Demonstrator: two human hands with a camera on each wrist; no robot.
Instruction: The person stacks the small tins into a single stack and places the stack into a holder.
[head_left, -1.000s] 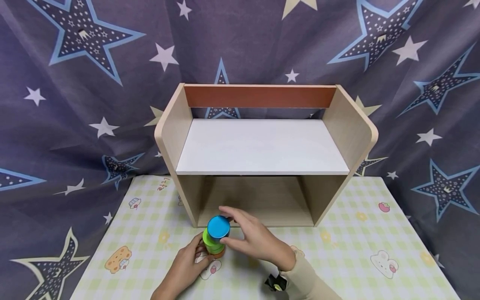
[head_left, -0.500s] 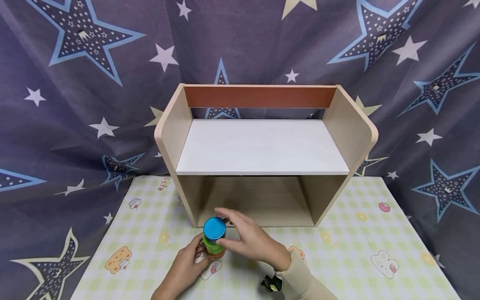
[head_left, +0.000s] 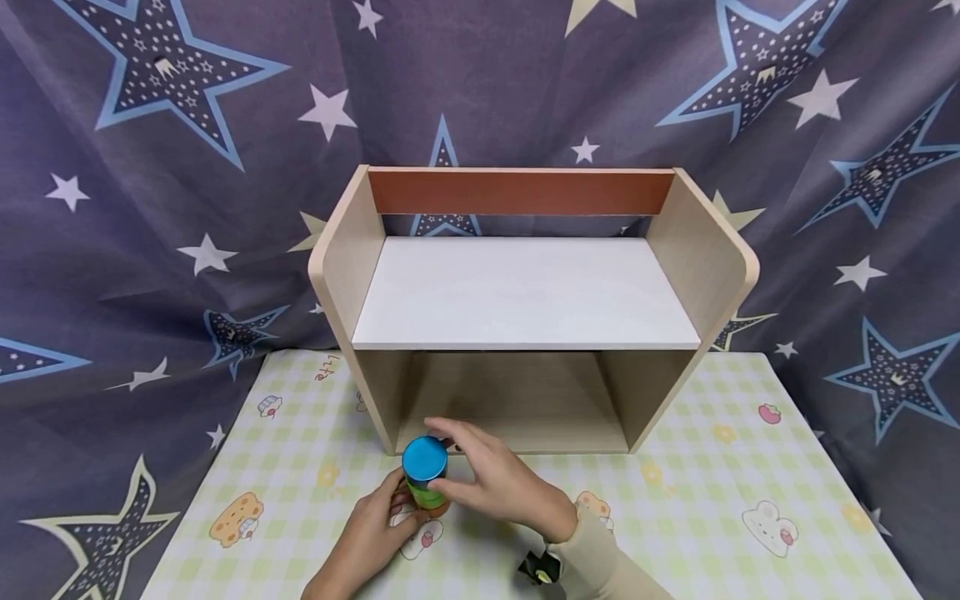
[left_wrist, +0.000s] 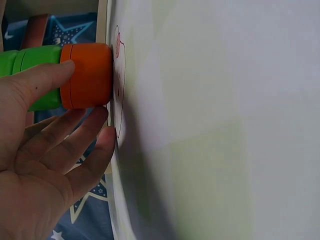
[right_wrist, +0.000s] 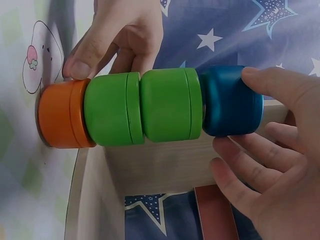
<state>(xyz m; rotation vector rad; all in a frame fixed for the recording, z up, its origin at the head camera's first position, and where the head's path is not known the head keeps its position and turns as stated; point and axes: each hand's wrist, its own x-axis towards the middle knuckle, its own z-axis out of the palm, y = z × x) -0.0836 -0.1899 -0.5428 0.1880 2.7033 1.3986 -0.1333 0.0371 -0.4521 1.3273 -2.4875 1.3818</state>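
Small round lidded jars form an upright stack on the table in front of the shelf. In the right wrist view an orange jar (right_wrist: 62,115) is at the bottom, then a lower green jar (right_wrist: 112,110) and an upper green jar (right_wrist: 169,104). A blue jar (right_wrist: 232,100) sits at the top, close against the upper green one; whether it rests fully there I cannot tell. My right hand (head_left: 502,483) holds the blue jar between thumb and fingers. Low on the stack, my left hand (head_left: 371,521) steadies the orange jar, thumb on one side, fingers on the other.
A wooden shelf unit with a white upper board (head_left: 525,292) stands just behind the stack. Its lower compartment (head_left: 517,404) opens toward me. A checked cloth (head_left: 697,517) covers the table, and a starry curtain (head_left: 510,92) hangs behind. A small black object (head_left: 540,568) is by the right sleeve.
My right hand has brought the blue jar slightly left and down, so it now covers the green jar's top in the head view. The left hand has stayed put.
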